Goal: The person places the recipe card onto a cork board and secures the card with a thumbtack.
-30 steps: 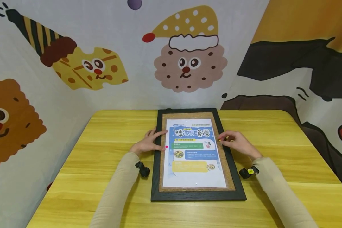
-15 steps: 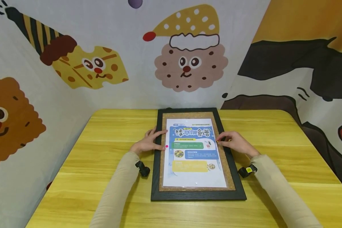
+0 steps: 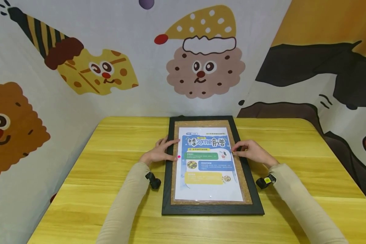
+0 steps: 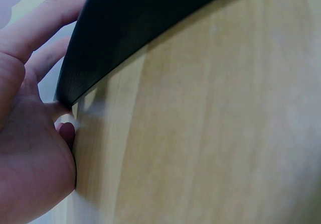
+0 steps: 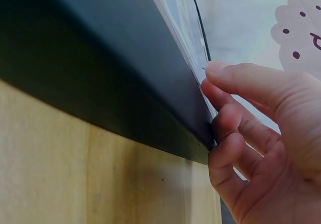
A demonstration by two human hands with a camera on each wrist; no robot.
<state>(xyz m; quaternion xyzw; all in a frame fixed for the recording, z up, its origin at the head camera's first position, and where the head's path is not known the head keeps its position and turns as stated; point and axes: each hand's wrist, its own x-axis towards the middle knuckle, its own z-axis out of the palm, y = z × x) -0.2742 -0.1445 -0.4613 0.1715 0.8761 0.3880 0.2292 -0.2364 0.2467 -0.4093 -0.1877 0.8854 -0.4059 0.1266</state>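
On the table (image 3: 88,203), head view: a poster (image 3: 207,191) lies on a corkboard (image 3: 246,197); the right hand (image 3: 256,154) has brought a pin (image 3: 233,152) inward to its right edge, so pinning seems under way. Left wrist: the left hand (image 4: 35,148), fingers apart, reaches over the frame (image 4: 115,33). Right wrist: thumb and finger pinch the pin.

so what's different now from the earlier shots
The right hand, pinching a small pin, has moved slightly to its left, toward the right edge of the sheet; nothing was let go. The left hand, sheet, pink pin and black-framed board stayed put.
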